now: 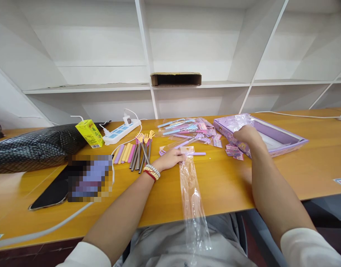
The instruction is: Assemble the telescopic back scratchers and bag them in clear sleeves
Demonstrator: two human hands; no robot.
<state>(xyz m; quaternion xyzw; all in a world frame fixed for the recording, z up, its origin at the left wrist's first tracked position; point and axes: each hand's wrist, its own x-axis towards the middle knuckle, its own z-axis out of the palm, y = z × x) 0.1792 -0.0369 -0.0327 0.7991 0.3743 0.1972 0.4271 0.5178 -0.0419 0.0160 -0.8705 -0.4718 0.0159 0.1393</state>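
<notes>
A yellow carton (89,133) stands between a black bag (45,146) and a power strip (122,132).

A single camera worn on your head looks forward and down across the wooden table (228,189), set above your gray-clothed lap (156,244) at the bottom edge. Your white sleeves (85,256) enter close to the lens at the lower corners; your left hand (170,158) and right hand (247,134) lie farther out, near mid-frame. The view faces white shelving (192,40) that spans the top, wide enough that the tabletop runs out of frame on both sides.
</notes>
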